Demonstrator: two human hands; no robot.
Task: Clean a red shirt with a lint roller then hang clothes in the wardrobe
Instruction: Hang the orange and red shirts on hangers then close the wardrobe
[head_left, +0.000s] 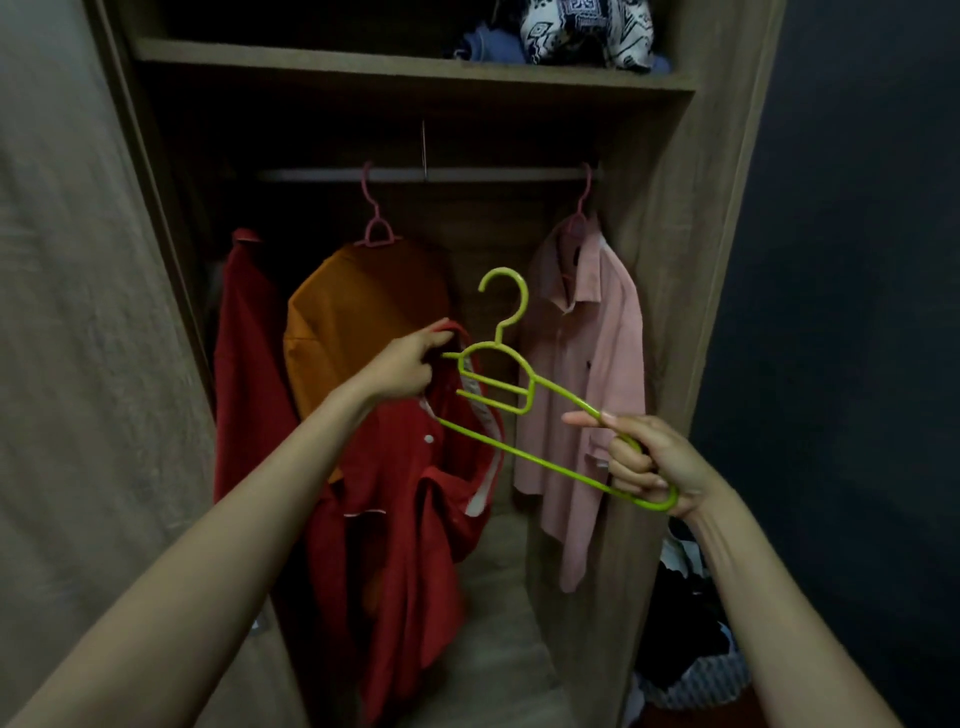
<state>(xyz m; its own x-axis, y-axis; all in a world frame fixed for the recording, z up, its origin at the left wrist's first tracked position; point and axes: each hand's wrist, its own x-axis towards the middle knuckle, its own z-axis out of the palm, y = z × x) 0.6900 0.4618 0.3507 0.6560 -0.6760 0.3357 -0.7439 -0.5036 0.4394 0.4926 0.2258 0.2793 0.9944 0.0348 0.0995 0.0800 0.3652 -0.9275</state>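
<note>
A red shirt (405, 499) with white buttons hangs down in front of the open wardrobe, held up at its collar by my left hand (408, 364). My right hand (649, 462) grips the right end of a lime green plastic hanger (511, 387). The hanger is tilted, its hook pointing up, and its left end sits at the shirt's collar opening. The rail (431, 174) crosses the wardrobe above both hands.
On the rail hang an orange shirt (353, 322) and a pink shirt (587, 374) on pink hangers, and another red garment (244, 374) at the left. Folded clothes (582, 31) lie on the top shelf. A basket of laundry (691, 644) stands at lower right.
</note>
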